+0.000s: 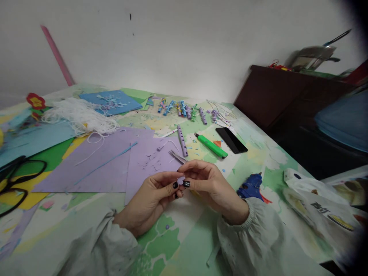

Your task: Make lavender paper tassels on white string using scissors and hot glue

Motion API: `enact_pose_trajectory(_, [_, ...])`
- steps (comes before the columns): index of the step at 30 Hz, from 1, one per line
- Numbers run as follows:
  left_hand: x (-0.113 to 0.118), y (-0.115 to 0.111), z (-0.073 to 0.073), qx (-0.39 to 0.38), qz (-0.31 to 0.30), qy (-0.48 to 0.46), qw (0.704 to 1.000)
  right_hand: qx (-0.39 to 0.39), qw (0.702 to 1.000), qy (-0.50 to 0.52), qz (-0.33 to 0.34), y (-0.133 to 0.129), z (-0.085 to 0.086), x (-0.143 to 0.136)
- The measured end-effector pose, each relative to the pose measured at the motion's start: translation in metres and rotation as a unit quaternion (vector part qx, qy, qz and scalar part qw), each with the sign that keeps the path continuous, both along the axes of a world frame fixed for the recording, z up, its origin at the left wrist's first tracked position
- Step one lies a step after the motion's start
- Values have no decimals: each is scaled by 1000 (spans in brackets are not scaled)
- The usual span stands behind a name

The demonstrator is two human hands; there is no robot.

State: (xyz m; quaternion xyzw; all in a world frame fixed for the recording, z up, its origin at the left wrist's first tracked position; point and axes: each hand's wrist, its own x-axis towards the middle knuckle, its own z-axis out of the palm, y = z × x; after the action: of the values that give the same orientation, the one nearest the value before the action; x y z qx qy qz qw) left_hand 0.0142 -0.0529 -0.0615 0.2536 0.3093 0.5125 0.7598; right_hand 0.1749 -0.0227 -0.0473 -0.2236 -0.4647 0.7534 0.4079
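Observation:
Near the middle of the view my left hand [156,195] and my right hand [211,186] meet, fingertips pinched on a small purple paper piece [181,180]. Both thumbs rest on its near side. Just behind the hands lies a pair of scissors, its metal blades [176,156] showing and the rest largely covered by my right hand. A rolled purple tube with dark holes [182,140] is a little farther back. Purple sheets [109,161] with small scraps and a blue strip [115,158] lie to the left.
A green cutter [211,145] and black phone [231,140] lie right of centre. Small decorated rolls [188,112] line the back. White string [77,115], a blue sheet [130,102] and black scissors [21,176] are left. A blue item [251,186] and plastic bag [319,207] sit right.

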Motion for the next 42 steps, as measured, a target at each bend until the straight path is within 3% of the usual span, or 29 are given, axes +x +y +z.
enact_pose_trajectory(11, [0,2,-2,-16,-6,0,1000,-40,999,-7,-9,1,0,0])
enact_pose_trajectory(24, [-3,2,-1,3,-9,12,1000,-24,999,-9,-35,0,1,-2])
enact_pose_trajectory(31, [-5,2,4,9,15,48,999,-15,998,-26,-53,1,1,-1])
enact_pose_trajectory(38, [-8,4,4,60,68,157,983,-16,994,-57,-93,2,1,-3])
enact_pose_trajectory(42, [-10,6,2,84,91,167,978,31,984,-121,-126,3,-2,-3])
